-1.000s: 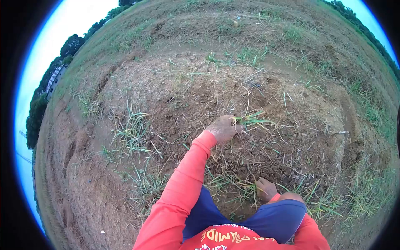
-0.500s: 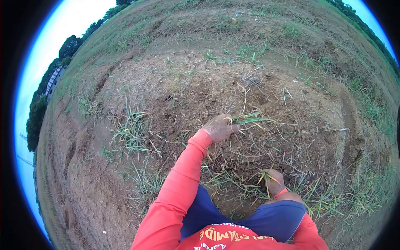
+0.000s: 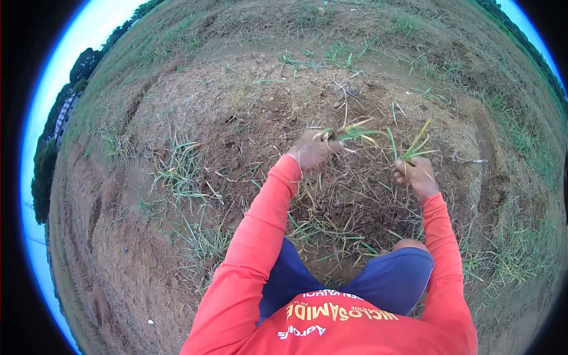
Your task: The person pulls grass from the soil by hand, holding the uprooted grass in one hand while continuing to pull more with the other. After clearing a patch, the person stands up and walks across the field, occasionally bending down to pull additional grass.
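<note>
left hand [image 3: 312,149] fist closed on grass tuft [image 3: 354,132], blades beyond knuckles | right hand [image 3: 418,175] clenched on second tuft [image 3: 414,148], blades above fist | advice: grip low near roots, keep bundles apart over bare soil [image 3: 355,201]

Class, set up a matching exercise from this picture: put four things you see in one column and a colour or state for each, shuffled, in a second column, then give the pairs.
Things:
1. left hand
2. right hand
3. long sleeve
4. shorts

States:
a. blue
b. orange-red
c. closed on a tuft of green grass blades lying sideways
d. closed on a tuft of upright green grass blades

Pairs: 1-c, 2-d, 3-b, 4-a
</note>
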The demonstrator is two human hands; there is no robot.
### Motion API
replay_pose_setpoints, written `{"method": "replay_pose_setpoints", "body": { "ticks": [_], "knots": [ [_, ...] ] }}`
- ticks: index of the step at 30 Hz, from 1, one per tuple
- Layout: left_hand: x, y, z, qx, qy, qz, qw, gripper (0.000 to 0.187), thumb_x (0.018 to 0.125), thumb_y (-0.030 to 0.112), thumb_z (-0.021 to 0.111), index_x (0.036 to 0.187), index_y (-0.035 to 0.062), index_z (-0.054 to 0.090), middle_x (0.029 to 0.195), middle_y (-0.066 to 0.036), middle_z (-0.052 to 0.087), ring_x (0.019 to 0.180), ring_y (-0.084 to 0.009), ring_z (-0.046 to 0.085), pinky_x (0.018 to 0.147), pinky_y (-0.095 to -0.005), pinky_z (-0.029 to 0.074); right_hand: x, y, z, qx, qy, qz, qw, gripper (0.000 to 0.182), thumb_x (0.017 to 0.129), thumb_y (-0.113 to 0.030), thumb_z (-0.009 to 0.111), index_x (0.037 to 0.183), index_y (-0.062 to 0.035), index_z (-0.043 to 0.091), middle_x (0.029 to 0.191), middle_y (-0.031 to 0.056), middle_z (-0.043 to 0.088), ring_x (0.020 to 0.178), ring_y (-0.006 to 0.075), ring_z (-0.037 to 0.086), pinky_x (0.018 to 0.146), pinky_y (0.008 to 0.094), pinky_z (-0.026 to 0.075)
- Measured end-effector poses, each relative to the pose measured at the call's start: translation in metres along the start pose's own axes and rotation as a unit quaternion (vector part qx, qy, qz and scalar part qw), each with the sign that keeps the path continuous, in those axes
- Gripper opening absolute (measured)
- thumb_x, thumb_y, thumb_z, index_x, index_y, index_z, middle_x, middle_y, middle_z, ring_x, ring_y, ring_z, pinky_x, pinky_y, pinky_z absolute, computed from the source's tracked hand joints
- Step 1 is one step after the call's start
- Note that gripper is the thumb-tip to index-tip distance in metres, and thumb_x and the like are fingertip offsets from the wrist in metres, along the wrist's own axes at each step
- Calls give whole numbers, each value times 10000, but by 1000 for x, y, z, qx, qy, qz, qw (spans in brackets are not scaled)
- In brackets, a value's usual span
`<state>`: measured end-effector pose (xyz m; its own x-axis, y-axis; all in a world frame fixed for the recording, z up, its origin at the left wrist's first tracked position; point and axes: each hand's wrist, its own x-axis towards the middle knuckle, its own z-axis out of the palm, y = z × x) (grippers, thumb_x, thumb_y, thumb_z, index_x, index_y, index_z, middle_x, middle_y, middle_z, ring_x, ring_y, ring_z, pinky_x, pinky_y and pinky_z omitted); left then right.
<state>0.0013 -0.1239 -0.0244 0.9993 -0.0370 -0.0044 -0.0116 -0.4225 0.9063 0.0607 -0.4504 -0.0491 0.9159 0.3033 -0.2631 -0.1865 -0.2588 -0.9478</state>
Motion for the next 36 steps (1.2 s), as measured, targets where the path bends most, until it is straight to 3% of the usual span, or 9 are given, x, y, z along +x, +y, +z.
{"method": "replay_pose_setpoints", "body": {
  "ticks": [1,3,10,16,20,24,29,32,36],
  "knots": [
    [7,6,-8,-9,-66,-90,994,376,931,377,706,1077,30,714,900,-21,713,873,-132,659,808,-306,513,0,-19,2,48,-53,-3,997,270,931,-222,736,1051,17,699,912,45,700,750,96,674,641,215,569],
    [-1,18,6,-314,-51,-135,938,270,953,293,699,1029,34,693,852,-25,698,743,-105,671,634,-270,546,8,-41,5,129,-137,-34,982,296,925,-285,761,1011,-9,700,876,-5,659,773,70,646,660,207,556],
    [-1,48,13,-412,-94,-60,904,282,959,279,710,1094,37,659,881,-13,697,711,-97,656,572,-257,525,21,-99,61,-18,-200,-113,973,334,910,-354,757,974,-30,707,823,-6,635,709,76,595,640,250,520],
    [-71,29,-66,-85,41,-110,989,330,934,271,738,1122,18,640,925,-15,690,763,-88,649,633,-240,508,26,-81,80,-178,-183,-184,949,352,930,-287,677,1138,-5,714,905,45,696,799,117,640,710,281,531],
    [-199,-3,-124,124,235,-195,944,301,935,276,729,1093,23,690,837,0,669,694,-70,565,626,-255,452,49,-17,59,-311,-229,-144,911,375,927,-258,656,1180,15,702,1060,136,737,969,206,692,854,337,539],
    [-336,-39,-146,89,329,-349,873,310,923,282,741,1081,22,679,836,23,659,713,-62,548,647,-249,442,58,19,55,-346,-297,-116,882,377,924,-264,649,1157,27,704,1090,165,739,1022,268,697,924,365,522],
    [-441,-74,-124,259,138,-485,824,355,900,287,746,1122,19,678,935,-90,720,848,-205,678,783,-348,531,62,36,68,-378,-322,-93,863,379,923,-252,640,1161,39,692,1095,179,732,1013,278,696,919,368,524],
    [-454,-126,-115,511,130,-428,734,397,901,289,722,1172,2,681,1021,-154,736,964,-276,710,874,-388,541,56,30,78,-376,-352,-86,853,393,925,-251,635,1176,48,679,1102,185,728,1009,280,696,917,370,525],
    [-294,-151,-56,117,214,-360,900,296,943,220,655,1134,2,716,943,-106,748,869,-169,698,802,-306,541,50,19,86,-385,-364,-79,844,416,929,-253,632,1209,53,662,1115,193,723,1019,284,694,921,373,524]
  ]
}}
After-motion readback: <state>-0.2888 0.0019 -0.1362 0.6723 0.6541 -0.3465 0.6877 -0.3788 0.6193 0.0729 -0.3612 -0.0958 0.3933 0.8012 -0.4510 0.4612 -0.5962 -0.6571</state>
